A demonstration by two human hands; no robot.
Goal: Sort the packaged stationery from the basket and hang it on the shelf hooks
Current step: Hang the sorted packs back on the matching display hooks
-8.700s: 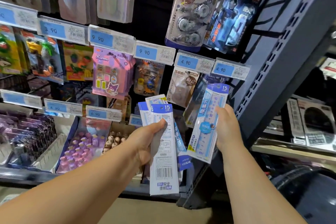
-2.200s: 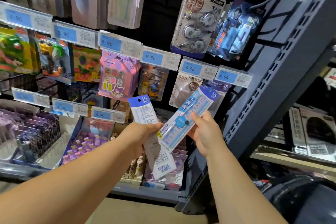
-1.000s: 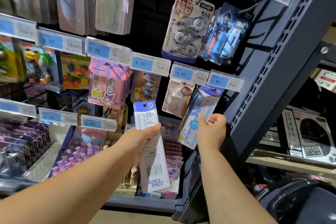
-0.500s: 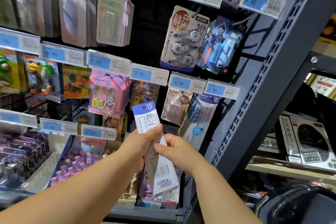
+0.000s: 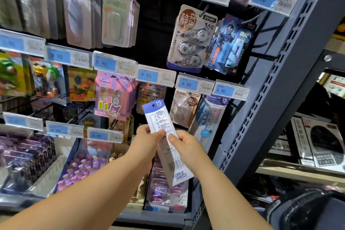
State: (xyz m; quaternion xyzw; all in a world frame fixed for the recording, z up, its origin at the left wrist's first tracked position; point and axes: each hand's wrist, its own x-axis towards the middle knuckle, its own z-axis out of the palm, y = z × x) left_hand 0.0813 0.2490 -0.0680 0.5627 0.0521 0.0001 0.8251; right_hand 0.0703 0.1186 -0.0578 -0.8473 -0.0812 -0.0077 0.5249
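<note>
Since a second ago, the right hand (image 5: 186, 147) has left the hanging ruler pack (image 5: 211, 117) and come across to meet the left hand (image 5: 147, 142).

In the head view, both hands are now holding one ruler pack (image 5: 158, 115) in front of the shelf. The left hand is pinching its left edge about mid-length, thumb on the face. The right hand is gripping the right edge just beside and slightly lower, thumb on the face and fingers curled behind. The pack is leaning with its top to the left. Its blue header with the punched hole is standing clear above both hands, and the barcode end is sticking out below them. The hanging ruler pack is sitting under a price tag (image 5: 224, 90) marked 4.90, up and to the right of the hands, near the grey shelf upright (image 5: 280, 80).
</note>
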